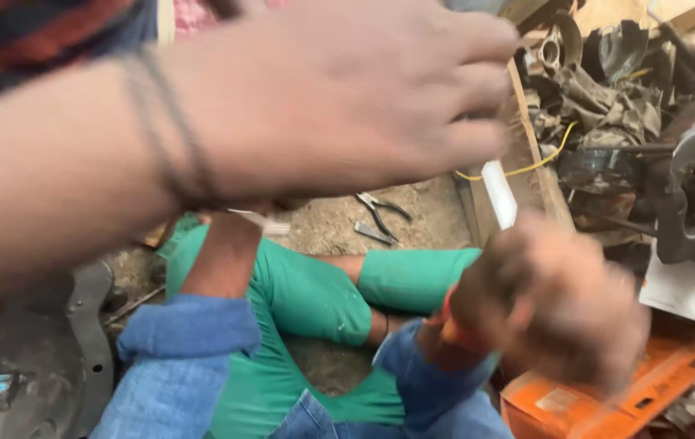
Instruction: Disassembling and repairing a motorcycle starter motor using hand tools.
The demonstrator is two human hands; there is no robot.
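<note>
Dusty workshop ground, packed dirt strewn with scrap, fills the background, and the person's two hands work close to the lens above it. Nearest the camera, the left hand reaches across the top of the view with a thin cord bracelet at the wrist; its fingers are curled and bunched together, and I cannot tell whether they pinch anything. Just below and to the right of its fingertips stands a small white strip, flat and narrow, tilted a little. It rises from the right hand, which is badly blurred, seems closed into a loose fist, and appears to hold the strip's lower end, though the blur leaves that uncertain. Judging by its look, the strip is light and fairly stiff, like thin plastic or card, likely to bend or slip if squeezed hard, and best taken by its flat faces near the free upper end. Under both hands sits another person in a green shirt and blue jeans, knees drawn up. Beyond the left hand's fingers, on the dirt, lie pliers with dark handles. Farther right of the strip, a wooden plank edges a heap of dark metal scrap threaded by a yellow wire. Below the right hand sits an orange case, and at the far lower left a dark curved metal plate.
</note>
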